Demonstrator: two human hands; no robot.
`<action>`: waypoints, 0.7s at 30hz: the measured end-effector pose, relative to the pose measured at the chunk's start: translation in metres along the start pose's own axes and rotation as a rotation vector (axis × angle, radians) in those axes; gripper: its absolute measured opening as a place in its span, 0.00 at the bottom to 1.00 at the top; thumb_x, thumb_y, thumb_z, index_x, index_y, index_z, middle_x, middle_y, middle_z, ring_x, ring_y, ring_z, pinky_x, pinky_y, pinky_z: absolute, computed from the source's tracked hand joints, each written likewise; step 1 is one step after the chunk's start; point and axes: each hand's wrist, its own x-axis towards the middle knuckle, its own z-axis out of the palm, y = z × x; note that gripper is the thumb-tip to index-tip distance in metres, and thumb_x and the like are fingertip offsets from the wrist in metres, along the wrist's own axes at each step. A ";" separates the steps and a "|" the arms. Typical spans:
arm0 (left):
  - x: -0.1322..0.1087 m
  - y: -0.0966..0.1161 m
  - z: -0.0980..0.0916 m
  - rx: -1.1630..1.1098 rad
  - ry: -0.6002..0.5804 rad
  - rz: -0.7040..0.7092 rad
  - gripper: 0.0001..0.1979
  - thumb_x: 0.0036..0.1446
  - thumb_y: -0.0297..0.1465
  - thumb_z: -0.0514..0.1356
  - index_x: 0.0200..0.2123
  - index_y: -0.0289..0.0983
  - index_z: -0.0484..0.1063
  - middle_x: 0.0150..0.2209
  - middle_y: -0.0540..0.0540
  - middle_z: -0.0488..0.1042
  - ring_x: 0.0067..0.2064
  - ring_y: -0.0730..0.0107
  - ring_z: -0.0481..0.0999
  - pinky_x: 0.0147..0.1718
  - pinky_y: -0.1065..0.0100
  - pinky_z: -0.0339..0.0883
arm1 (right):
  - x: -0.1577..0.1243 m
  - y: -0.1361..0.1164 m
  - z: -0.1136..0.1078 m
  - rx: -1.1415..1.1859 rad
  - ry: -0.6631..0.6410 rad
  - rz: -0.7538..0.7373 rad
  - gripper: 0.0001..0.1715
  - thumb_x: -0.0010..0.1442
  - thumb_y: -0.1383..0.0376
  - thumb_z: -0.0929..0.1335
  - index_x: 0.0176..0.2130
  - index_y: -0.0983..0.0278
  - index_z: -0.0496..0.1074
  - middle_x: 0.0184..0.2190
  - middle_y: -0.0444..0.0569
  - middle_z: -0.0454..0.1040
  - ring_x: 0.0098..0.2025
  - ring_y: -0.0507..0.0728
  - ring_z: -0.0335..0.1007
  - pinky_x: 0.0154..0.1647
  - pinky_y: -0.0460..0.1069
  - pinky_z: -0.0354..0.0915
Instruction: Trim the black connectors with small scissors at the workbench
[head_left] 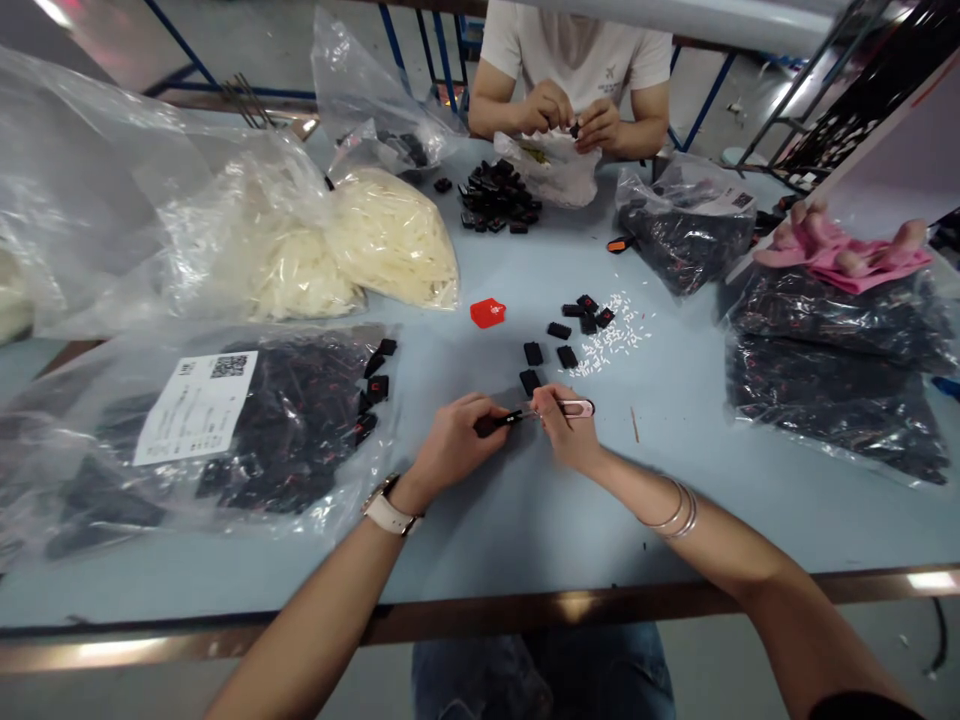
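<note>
— Where do we have the small black part (493,421)?

— Near the middle of the counter (525,520), just above its surface. Our left hand (450,445) is closed around it, fingertips pinching one end. Our right hand (571,440) is closed on a slim metal tool (576,407), and its tip meets the part.

— How do we judge the part will handle?

— Light and stiff, moulded plastic by the look. It is small enough to slip or flick away under sideways pressure. We would take it by its flat sides, between thumb and forefinger, leaving the end toward the tool bare.

— And what lies about us?

— Just beyond our hands are loose black pieces (534,352), with a scatter of white bits (611,338) to their right and a red piece (487,313) a little farther off. On the left lies a clear, labelled bag of black parts (300,420), and beyond it bags of white parts (394,240). On the right are more dark bags (832,370). At the far side we see another person's hands (574,122), held together near a black heap (499,198).
</note>
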 end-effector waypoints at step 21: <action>-0.002 -0.003 0.003 -0.017 0.017 -0.012 0.02 0.51 0.28 0.60 0.29 0.37 0.73 0.29 0.49 0.73 0.28 0.72 0.70 0.26 0.71 0.62 | 0.001 -0.006 0.002 -0.141 -0.062 -0.118 0.21 0.62 0.50 0.61 0.28 0.63 0.67 0.21 0.42 0.66 0.24 0.50 0.60 0.28 0.46 0.59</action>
